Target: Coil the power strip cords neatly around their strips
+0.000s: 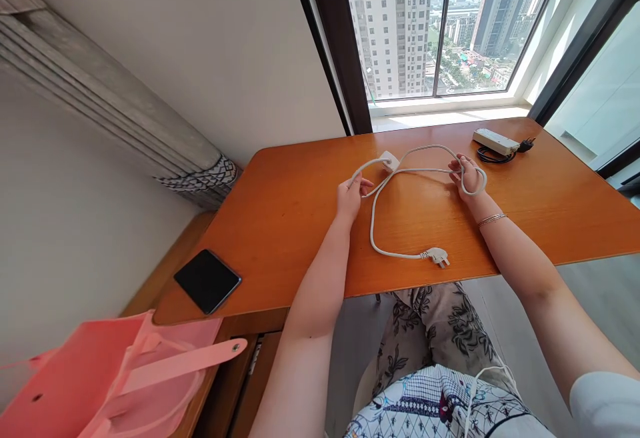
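Cord (pixel 425 171) partly on counter (pixel 300 225), apparently part-looped: one loop about right grip (pixel 468 175), closed lightly on cord; another length pinched in left grip (pixel 351 197) near block (pixel 388 161). Not yet looped: plug (pixel 436 255) with adjoining cord.

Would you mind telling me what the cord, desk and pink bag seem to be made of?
Cord: likely plastic or rubber sheathing, smooth, as it bends in rounded loops.
Desk: apparently wood or veneer, varnished, given its orange-brown colour and soft sheen.
Bag: perhaps faux leather or plastic, smooth; its sides look stiff, though real leather remains possible.
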Available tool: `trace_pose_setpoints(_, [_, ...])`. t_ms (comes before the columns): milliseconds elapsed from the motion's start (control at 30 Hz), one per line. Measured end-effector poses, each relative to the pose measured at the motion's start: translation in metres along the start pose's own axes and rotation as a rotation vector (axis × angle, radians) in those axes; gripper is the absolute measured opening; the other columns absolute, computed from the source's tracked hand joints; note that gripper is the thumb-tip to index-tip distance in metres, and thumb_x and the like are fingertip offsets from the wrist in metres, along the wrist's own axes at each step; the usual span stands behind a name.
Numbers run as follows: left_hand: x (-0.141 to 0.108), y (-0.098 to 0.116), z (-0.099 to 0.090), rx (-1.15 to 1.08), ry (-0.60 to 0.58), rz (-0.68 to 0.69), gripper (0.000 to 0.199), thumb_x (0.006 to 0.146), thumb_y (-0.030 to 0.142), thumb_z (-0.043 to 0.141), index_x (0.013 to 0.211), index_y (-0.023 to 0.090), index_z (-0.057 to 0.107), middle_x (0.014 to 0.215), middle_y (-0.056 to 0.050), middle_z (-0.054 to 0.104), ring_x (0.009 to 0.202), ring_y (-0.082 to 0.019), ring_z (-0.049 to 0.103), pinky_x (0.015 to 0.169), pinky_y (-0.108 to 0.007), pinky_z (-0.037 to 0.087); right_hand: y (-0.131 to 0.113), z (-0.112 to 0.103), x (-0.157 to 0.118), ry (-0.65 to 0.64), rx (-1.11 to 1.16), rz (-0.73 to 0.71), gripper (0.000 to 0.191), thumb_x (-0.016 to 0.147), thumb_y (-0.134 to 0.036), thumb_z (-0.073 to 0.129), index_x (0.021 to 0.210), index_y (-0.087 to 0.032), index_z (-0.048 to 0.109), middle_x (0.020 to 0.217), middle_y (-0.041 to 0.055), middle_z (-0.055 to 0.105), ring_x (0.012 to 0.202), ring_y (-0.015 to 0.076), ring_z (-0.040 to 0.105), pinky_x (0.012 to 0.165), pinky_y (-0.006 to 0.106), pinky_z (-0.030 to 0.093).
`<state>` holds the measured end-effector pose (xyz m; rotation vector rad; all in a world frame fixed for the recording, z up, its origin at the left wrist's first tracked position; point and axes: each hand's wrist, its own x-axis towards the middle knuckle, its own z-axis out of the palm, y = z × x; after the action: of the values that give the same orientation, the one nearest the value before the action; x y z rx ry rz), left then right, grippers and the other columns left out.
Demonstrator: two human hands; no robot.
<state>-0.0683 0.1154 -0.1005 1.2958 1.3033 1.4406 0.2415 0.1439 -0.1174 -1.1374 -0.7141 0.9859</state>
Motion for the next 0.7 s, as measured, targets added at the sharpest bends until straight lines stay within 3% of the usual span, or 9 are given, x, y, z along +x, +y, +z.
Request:
trace_pose_setpoints(167, [0.016,0.005,-0.021,-0.603,0.21,-0.338,0.057,0.104,0.051,0.042,0.061,0.016,0.06,0.049,0.003,0.043,0.036,-0.004,0.022,0.041,-0.02,0.024,0.002,-0.003,0.0,-0.044,-0.093,0.015,0.045,0.072,-0.064,0.065,0.098,-0.027,0.057,0.091,0.0001,0.068,0.098,0.0193,0.067,0.077,0.031,0.052])
trace_pose_setpoints(267, [0.024,0.006,-0.037,-0.828,0.296,-0.389,0.054,0.107,0.039,0.029,0.067,0.016,0.057,0.05,0.005,0.041,0.035,-0.004,0.022,0.042,-0.019,0.028,0.001,-0.003,-0.002,-0.067,-0.115,0.043,0.043,0.073,-0.061,0.067,0.098,-0.027,0.058,0.096,0.0019,0.07,0.101,0.0203,0.067,0.077,0.031,0.053])
trace_pose_setpoints(333, [0.029,0.004,-0.044,-0.882,0.391,-0.351,0.045,0.105,0.036,0.031,0.07,0.018,0.054,0.053,0.004,0.046,0.037,-0.004,0.029,0.046,-0.019,0.033,-0.001,-0.002,-0.004,-0.086,-0.132,0.062,0.041,0.07,-0.053,0.071,0.1,-0.027,0.059,0.102,0.0028,0.072,0.103,0.0205,0.067,0.079,0.031,0.053])
trace_pose_setpoints(433, [0.036,-0.004,-0.049,-0.744,0.55,-0.3,0.024,0.098,0.027,0.043,0.077,0.02,0.051,0.066,0.003,0.057,0.048,-0.006,0.05,0.055,-0.02,0.044,-0.003,0.0,-0.009,-0.126,-0.18,0.055,0.045,0.063,-0.041,0.077,0.103,-0.027,0.061,0.109,0.003,0.074,0.107,0.0219,0.067,0.084,0.034,0.053])
trace_pose_setpoints(500, [0.037,-0.009,-0.05,-0.509,0.625,-0.313,0.005,0.091,0.022,0.052,0.087,0.021,0.054,0.083,0.0,0.065,0.072,-0.01,0.066,0.07,-0.023,0.053,-0.004,0.001,-0.012,-0.168,-0.221,0.032,0.048,0.06,-0.038,0.078,0.104,-0.027,0.063,0.112,0.0031,0.075,0.11,0.0233,0.066,0.089,0.037,0.052])
trace_pose_setpoints(533, [0.037,-0.011,-0.049,-0.366,0.652,-0.327,0.008,0.088,0.022,0.056,0.096,0.022,0.056,0.098,-0.004,0.068,0.091,-0.015,0.071,0.082,-0.027,0.056,-0.004,0.001,-0.014,-0.192,-0.239,0.017,0.049,0.06,-0.038,0.078,0.105,-0.026,0.064,0.113,0.0033,0.075,0.11,0.0238,0.066,0.092,0.039,0.052])
trace_pose_setpoints(567, [0.036,-0.013,-0.049,-0.219,0.671,-0.338,0.024,0.085,0.022,0.06,0.109,0.022,0.057,0.117,-0.009,0.067,0.115,-0.021,0.068,0.097,-0.035,0.055,-0.005,0.001,-0.016,-0.216,-0.252,0.004,0.049,0.059,-0.038,0.078,0.105,-0.026,0.064,0.114,0.0033,0.075,0.11,0.024,0.065,0.093,0.04,0.051])
trace_pose_setpoints(633, [0.032,-0.014,-0.049,0.055,0.689,-0.311,0.063,0.08,0.022,0.067,0.139,0.02,0.046,0.157,-0.019,0.043,0.154,-0.033,0.037,0.123,-0.051,0.036,-0.006,0.002,-0.019,-0.252,-0.259,-0.024,0.049,0.06,-0.04,0.077,0.106,-0.026,0.065,0.115,0.0032,0.075,0.108,0.0236,0.066,0.095,0.041,0.051])
trace_pose_setpoints(700, [0.028,-0.015,-0.048,0.275,0.658,-0.179,0.091,0.078,0.021,0.069,0.157,0.019,0.026,0.174,-0.021,0.009,0.164,-0.036,0.005,0.131,-0.058,0.013,-0.008,0.003,-0.023,-0.275,-0.241,-0.053,0.048,0.062,-0.041,0.077,0.106,-0.026,0.066,0.115,0.0026,0.074,0.105,0.0225,0.067,0.096,0.041,0.051])
